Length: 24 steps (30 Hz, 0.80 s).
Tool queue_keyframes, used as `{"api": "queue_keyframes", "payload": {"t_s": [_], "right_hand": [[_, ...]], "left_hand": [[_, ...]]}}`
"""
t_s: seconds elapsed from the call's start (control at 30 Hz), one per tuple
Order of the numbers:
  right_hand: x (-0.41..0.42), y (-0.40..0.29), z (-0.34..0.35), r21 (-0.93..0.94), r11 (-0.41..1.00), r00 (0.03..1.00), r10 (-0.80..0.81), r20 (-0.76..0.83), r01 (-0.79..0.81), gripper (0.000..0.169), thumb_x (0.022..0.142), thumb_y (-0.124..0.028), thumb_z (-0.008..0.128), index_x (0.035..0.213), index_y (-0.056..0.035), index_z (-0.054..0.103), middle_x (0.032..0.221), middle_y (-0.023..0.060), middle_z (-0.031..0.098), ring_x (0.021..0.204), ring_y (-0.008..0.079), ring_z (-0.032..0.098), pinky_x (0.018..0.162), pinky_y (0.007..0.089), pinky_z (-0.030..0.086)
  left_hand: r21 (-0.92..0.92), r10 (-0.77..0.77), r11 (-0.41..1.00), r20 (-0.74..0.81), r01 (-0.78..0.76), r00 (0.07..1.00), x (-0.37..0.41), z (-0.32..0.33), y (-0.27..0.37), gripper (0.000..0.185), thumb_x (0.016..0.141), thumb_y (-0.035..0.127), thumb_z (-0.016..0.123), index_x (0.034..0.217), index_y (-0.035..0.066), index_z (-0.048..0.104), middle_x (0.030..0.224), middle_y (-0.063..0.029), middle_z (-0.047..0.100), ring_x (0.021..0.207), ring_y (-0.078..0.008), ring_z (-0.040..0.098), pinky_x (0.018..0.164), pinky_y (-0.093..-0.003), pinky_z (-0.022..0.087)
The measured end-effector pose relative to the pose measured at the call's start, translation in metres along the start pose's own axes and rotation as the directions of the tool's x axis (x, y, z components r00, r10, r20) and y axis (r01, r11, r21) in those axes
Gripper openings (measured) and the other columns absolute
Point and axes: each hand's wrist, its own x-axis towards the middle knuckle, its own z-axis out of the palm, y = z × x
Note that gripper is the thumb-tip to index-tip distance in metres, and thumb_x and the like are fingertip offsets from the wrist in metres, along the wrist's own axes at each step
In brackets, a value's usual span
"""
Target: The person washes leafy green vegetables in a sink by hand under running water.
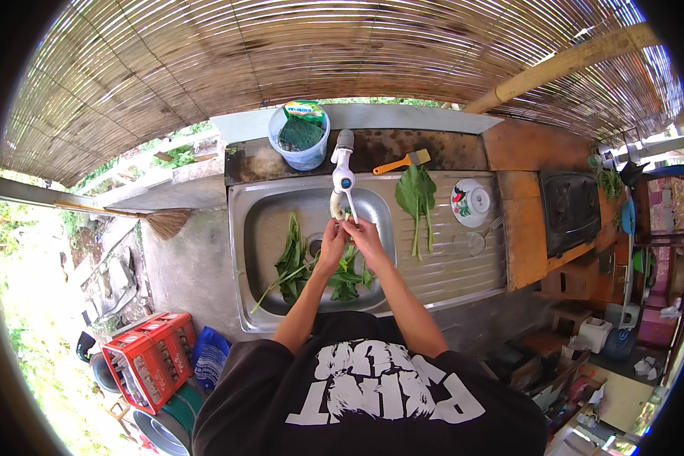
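Observation:
My left hand and my right hand are together over the steel sink basin, just below the spout of the white faucet. Between them they pinch a leafy green; bits of it show at the fingertips and between the wrists, while the fingers cover the rest. Long-stemmed leafy greens lie in the basin left of my hands, beside the drain. More leaves rest under my forearms, partly hidden. On the ribbed drainboard to the right lie large green leaves with their stems pointing towards me.
Behind the basin stands a plastic bucket holding a green scouring pad. A brush with an orange handle lies on the back ledge. An upturned bowl and a clear glass item sit on the drainboard. Farther right is a stove.

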Motion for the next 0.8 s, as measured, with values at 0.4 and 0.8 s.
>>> {"api": "queue_keyframes", "payload": {"t_s": [0.4,0.8], "right_hand": [[0.011,0.018,0.024,-0.068,0.992,0.993,-0.1,0.061,0.104,0.023,0.097,-0.02,0.059,0.103,0.0011,0.066,0.086,0.0025,0.064,0.071,0.0086,0.058,0.061,0.0235,0.047],[-0.014,0.0,0.017,0.138,0.99,1.0,-0.011,-0.021,0.014,0.029,0.093,-0.022,0.064,0.108,0.0032,0.064,0.096,0.0102,0.07,0.081,0.0141,0.067,0.071,0.0271,0.054]], "left_hand": [[0.119,0.138,0.984,-0.032,-0.133,0.99,-0.035,-0.019,0.024,0.019,0.097,0.005,0.05,0.113,-0.005,0.053,0.096,-0.0085,0.064,0.087,-0.0134,0.06,0.081,-0.0271,0.048],[0.093,0.086,0.991,0.093,-0.095,0.992,-0.054,-0.024,0.032,0.024,0.096,0.015,0.059,0.111,-0.005,0.058,0.088,-0.0074,0.069,0.072,-0.0085,0.059,0.067,-0.0222,0.047]]}}
